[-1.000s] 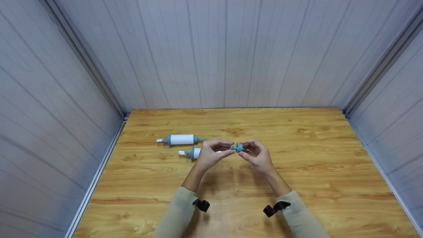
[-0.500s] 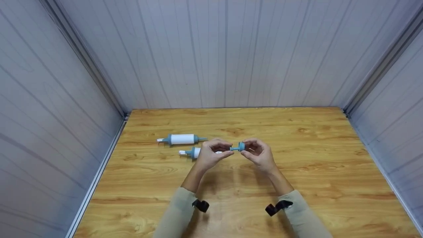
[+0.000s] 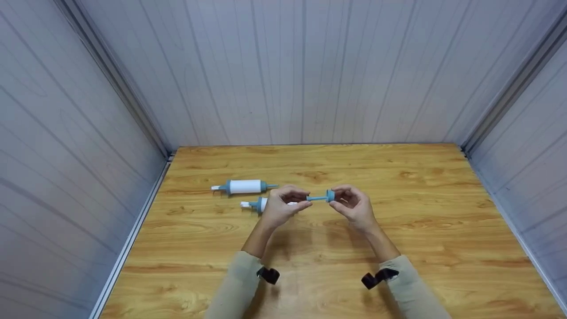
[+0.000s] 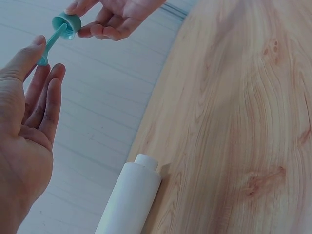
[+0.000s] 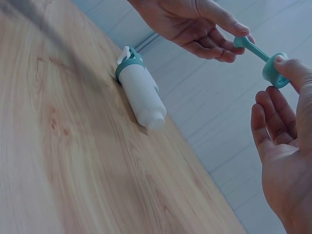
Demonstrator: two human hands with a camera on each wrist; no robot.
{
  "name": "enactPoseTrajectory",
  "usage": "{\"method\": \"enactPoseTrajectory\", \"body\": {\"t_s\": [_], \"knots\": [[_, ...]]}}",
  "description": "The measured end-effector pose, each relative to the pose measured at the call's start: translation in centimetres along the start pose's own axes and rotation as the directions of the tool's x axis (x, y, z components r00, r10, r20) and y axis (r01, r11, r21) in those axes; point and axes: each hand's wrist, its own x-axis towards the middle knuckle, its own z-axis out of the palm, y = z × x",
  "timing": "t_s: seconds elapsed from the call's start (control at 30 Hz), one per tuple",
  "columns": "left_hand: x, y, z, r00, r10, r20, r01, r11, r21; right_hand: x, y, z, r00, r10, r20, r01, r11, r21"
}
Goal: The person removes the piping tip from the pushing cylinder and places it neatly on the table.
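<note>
A teal screw cap (image 3: 331, 196) with a thin teal stem (image 3: 317, 198) is held above the table between both hands. My left hand (image 3: 279, 210) pinches the stem's flared end (image 4: 43, 61) between thumb and fingertips. The cap's rim is pinched by my right hand (image 3: 356, 210), its open side facing left. Below and behind the left hand lies a white bottle (image 4: 129, 197) with a bare neck; that hand covers part of it in the head view. Its other end carries a teal collar (image 5: 129, 66) with a white tip.
A second white bottle (image 3: 245, 186) lies farther back on the left, with teal fittings at both ends and a thin spout pointing right. The wood-grain table (image 3: 421, 199) is bounded by pale panel walls (image 3: 283, 79) at the back and sides.
My right hand has moved right with the cap, and a longer stretch of stem shows between the hands. The left hand keeps nearly the same place and grip.
</note>
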Motion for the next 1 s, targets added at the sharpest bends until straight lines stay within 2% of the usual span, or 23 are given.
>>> {"method": "enactPoseTrajectory", "body": {"t_s": [0.2,0.37,0.67,1.0], "knots": [[0.1,0.0,0.1,1.000,0.006,0.008,-0.006,1.000,-0.001,-0.3,0.2,-1.4,1.000,-0.019,-0.021,0.019,1.000,-0.012],[0.3,0.3,0.3,1.000,-0.008,0.020,0.008,1.000,-0.003,-0.6,0.1,-2.5,0.998,0.003,-0.055,-0.005,0.999,-0.032],[1.1,0.7,1.3,0.999,-0.033,0.036,0.034,0.999,-0.013,-1.0,-0.5,-4.7,0.999,0.004,-0.037,-0.008,0.995,-0.100],[2.8,1.5,2.6,0.999,0.021,0.040,-0.019,0.999,-0.044,-1.0,-1.0,-7.6,0.996,-0.022,-0.090,0.011,0.993,-0.115]]}}
